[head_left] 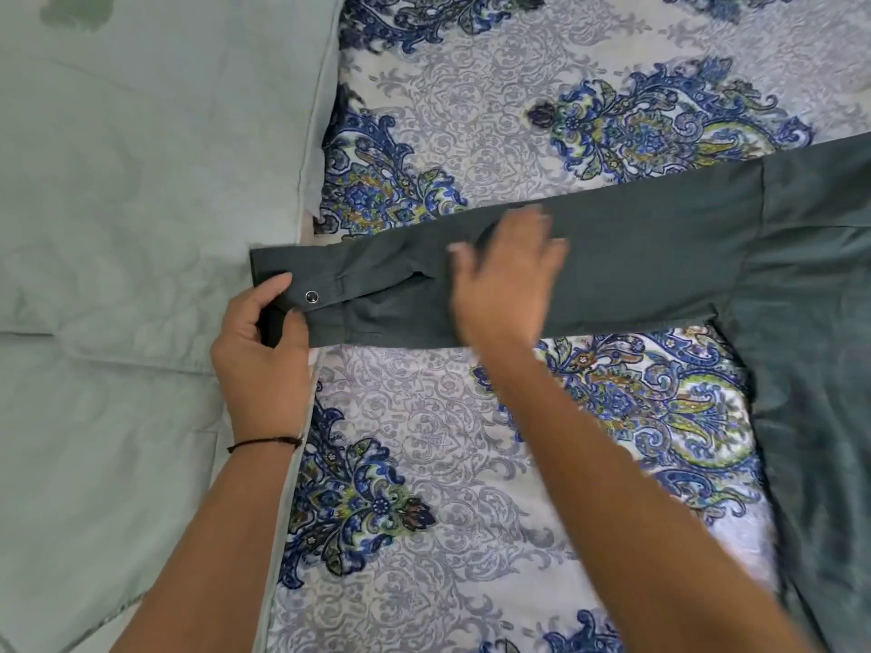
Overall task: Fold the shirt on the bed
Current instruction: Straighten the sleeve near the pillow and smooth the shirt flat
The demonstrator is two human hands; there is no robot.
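A dark green shirt (660,256) lies on the bed, its body at the right edge and one long sleeve stretched out to the left. The sleeve ends in a cuff with a metal snap button (311,296). My left hand (261,355) pinches the end of that cuff between thumb and fingers. Flat on the middle of the sleeve rests my right hand (506,275), fingers spread and blurred by motion, holding nothing. The rest of the shirt runs out of view to the right.
The bed sheet (447,440) has a blue and green paisley print on pale grey. A pale green quilt or pillow (141,205) covers the whole left side, its edge just under the cuff.
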